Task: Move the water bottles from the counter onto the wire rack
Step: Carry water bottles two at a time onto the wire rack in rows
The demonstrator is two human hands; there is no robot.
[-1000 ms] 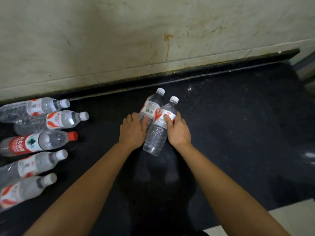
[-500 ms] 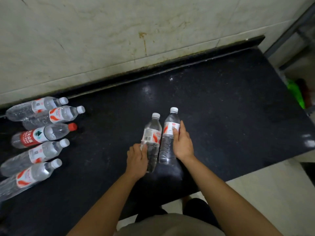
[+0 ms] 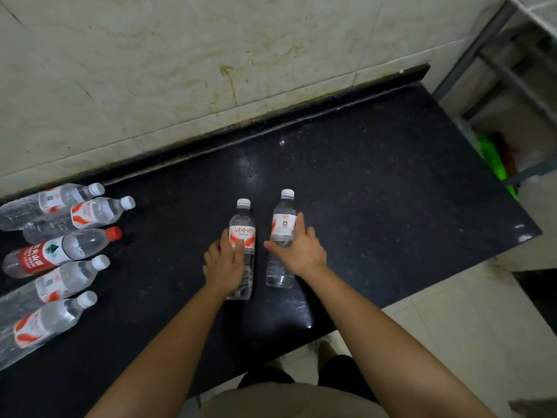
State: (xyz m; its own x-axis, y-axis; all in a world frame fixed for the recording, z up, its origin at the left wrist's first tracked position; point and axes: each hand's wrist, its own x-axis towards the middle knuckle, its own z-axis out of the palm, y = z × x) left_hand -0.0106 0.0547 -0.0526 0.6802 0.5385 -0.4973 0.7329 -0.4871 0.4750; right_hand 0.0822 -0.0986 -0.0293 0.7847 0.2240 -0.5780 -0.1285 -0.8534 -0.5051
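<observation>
My left hand (image 3: 224, 262) grips a small clear water bottle (image 3: 242, 224) with a red-and-white label and white cap. My right hand (image 3: 298, 247) grips a second small bottle (image 3: 283, 218) with a white label. Both bottles are held above the black counter (image 3: 376, 188), a little apart, caps pointing away from me. Several larger bottles lie on their sides at the counter's left end; one has a red cap and red label (image 3: 60, 251), and another with a white cap (image 3: 81, 217) lies just behind it. The grey metal rack (image 3: 494, 49) stands past the counter's right end.
A stained tiled wall (image 3: 211, 70) runs behind the counter. To the right, below the rack, something bright green (image 3: 494, 164) sits on a low shelf. Pale floor tiles (image 3: 452, 321) lie beyond the counter's front right corner.
Both hands have lifted the two bottles off the counter and pulled them slightly apart. The view has swung right and back, bringing the rack and floor into sight.
</observation>
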